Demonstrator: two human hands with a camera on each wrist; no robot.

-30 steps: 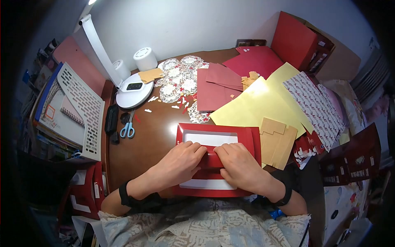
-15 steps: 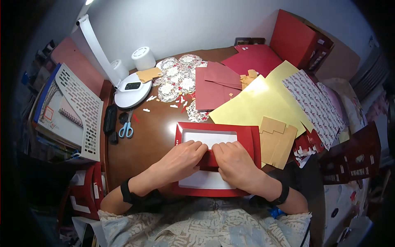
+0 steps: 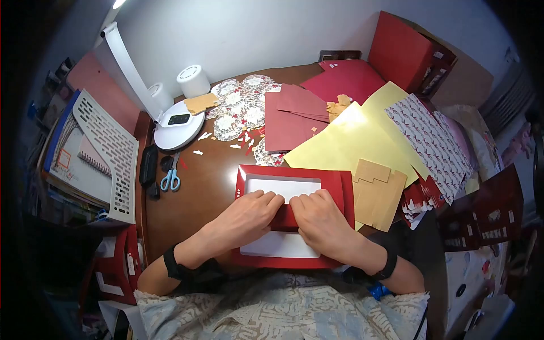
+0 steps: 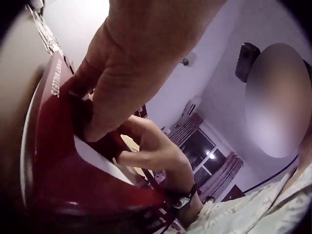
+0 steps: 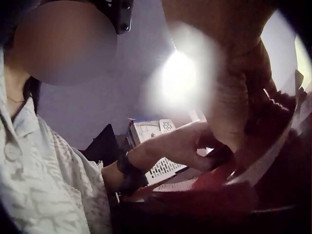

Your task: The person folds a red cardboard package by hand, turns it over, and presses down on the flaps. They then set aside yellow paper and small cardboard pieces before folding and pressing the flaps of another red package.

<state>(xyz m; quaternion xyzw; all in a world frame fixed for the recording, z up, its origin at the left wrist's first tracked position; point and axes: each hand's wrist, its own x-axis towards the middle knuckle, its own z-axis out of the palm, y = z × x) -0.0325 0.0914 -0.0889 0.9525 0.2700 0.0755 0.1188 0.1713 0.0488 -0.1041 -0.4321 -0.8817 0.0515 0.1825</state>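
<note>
A red card piece with two white-backed windows (image 3: 283, 262) lies at the table's front edge in the head view. Across its middle runs a red strip (image 3: 288, 217), pinched from both sides. My left hand (image 3: 245, 218) curls its fingers over the strip's left part, and my right hand (image 3: 323, 224) grips it just to the right, the knuckles a small gap apart. In the left wrist view the left hand's (image 4: 131, 63) thumb and fingers close on the red card (image 4: 63, 165). The right wrist view shows the right hand (image 5: 234, 83) on it too; the fingertips are partly hidden.
Yellow sheets (image 3: 334, 139), dark red cards (image 3: 286, 127) and brown card pieces (image 3: 377, 198) lie behind and to the right. Blue-handled scissors (image 3: 170, 180), a white lamp (image 3: 175, 133) and a perforated file holder (image 3: 107, 147) stand or lie left. Paper scraps (image 3: 246, 139) are scattered behind.
Both hands stay on the red strip, their knuckles shifting slightly along it. The head view has shifted a little, so the table's things appear slightly further left.
</note>
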